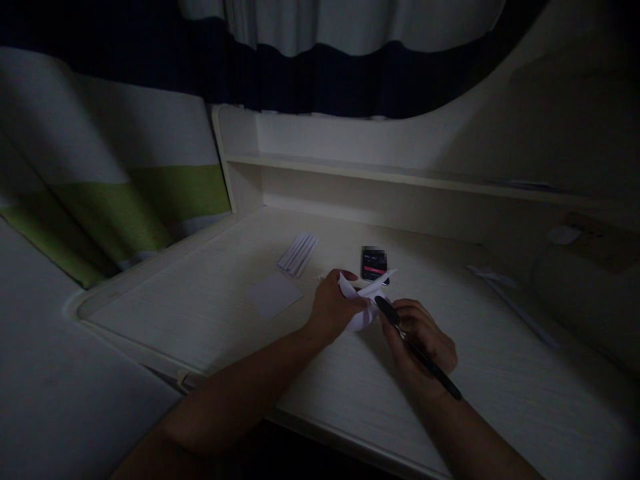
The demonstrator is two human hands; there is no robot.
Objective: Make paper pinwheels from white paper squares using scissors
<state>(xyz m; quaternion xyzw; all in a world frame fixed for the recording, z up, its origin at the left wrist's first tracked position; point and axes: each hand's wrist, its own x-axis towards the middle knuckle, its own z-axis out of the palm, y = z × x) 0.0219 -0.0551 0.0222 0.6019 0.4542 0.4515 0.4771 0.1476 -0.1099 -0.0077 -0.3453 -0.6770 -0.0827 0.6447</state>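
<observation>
My left hand [331,305] is closed on a curled piece of white paper [361,298] held just above the pale wooden desk [210,280]. My right hand [423,337] grips a black pen-like tool [417,350] whose tip rests against the paper's right side. Both hands meet near the middle of the desk. Much of the paper is hidden between my fingers.
A small dark box with a pink stripe [375,263] stands behind the hands. Several folded white strips [298,254] and a flat white sheet [275,295] lie to the left. A shelf [380,175] runs along the back. A striped curtain [100,193] hangs on the left.
</observation>
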